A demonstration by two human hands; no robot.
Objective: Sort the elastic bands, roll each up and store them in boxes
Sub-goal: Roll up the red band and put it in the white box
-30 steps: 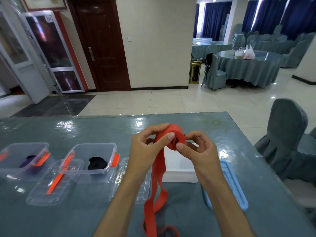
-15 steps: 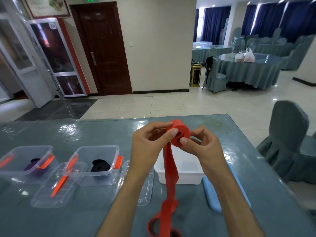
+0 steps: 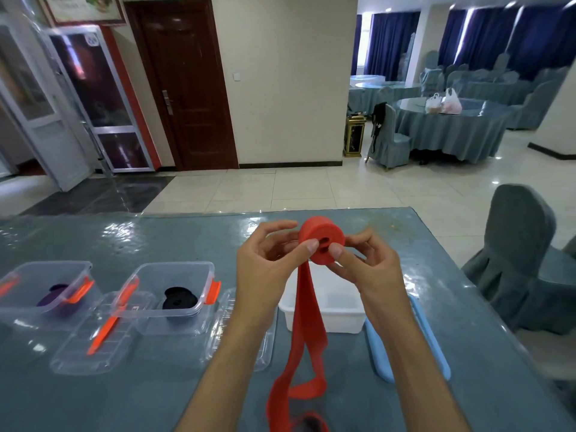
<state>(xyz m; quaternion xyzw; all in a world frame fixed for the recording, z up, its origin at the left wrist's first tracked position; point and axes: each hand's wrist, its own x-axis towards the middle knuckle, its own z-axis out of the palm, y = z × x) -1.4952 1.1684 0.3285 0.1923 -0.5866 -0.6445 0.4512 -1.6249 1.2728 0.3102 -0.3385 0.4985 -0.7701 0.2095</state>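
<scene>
Both hands [image 3: 314,260] pinching red band roll [image 3: 322,244]

Banquet hall: cream wall [image 3: 290,88] with a dark wooden door [image 3: 187,85], glass-panelled doors with white frames [image 3: 103,98] to its left. Floor of glossy pale tiles [image 3: 311,191], with a dark slab patch [image 3: 103,194] by the glass doors. Far right: round tables in grey-blue cloths [image 3: 448,126] with matching covered chairs [image 3: 389,141], navy curtains [image 3: 392,42] over bright windows, ceiling spotlights reflecting off the floor; one covered chair [image 3: 523,260] stands close at the right edge.
</scene>
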